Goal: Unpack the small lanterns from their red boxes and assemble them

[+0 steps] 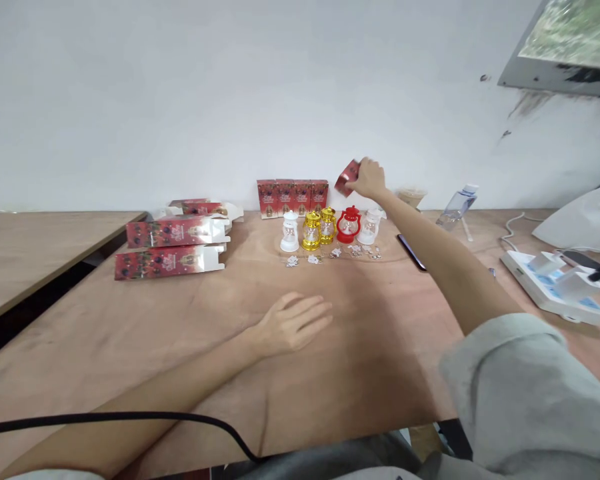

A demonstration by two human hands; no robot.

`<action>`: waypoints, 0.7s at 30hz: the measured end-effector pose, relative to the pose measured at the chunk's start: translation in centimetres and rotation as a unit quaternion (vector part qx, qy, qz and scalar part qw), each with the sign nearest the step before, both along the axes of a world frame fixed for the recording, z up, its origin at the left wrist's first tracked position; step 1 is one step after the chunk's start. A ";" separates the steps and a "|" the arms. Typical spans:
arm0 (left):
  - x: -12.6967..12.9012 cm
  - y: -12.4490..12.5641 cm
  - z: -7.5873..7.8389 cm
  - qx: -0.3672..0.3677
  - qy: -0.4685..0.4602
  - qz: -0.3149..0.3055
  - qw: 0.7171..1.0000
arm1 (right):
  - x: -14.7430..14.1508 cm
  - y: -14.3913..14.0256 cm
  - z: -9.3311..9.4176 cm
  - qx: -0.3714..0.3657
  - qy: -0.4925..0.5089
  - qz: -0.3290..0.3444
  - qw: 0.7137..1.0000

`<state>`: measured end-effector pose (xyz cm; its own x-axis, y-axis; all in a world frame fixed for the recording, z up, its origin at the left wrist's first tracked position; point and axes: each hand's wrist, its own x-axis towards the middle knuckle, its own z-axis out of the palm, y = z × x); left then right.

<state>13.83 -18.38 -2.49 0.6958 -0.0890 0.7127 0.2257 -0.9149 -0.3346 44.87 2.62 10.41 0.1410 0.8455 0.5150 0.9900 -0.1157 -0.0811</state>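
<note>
**Right hand holds red box at back of table**

Right hand [369,179] reached far forward, fingers closed around a small red box [347,177], held tilted in the air just right of the row of upright red boxes [293,197] by the wall; toy lanterns [329,228] stand just in front, below the box; left hand [290,325] flat on the table [145,333], open, holding nothing (well short of the lanterns); right hand clearly nearer the row.

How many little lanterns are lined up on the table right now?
5, in one row in front of the upright red boxes: white lantern leftmost, then gold lantern, second gold lantern, red lantern and clear lantern rightmost, partly behind the right arm.
</note>
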 end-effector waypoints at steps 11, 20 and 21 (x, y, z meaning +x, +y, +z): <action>-0.3 2.0 -1.3 -0.452 -0.166 0.111 0.869 | -8.0 -23.2 -11.6 -0.032 0.543 0.283 0.790; 0.5 2.5 -0.4 -0.739 -0.244 0.030 0.628 | -10.1 -24.3 -13.4 0.003 0.520 0.229 0.823; 0.5 2.5 -0.2 -0.751 -0.251 0.020 0.610 | -10.1 -24.2 -13.3 0.006 0.516 0.222 0.827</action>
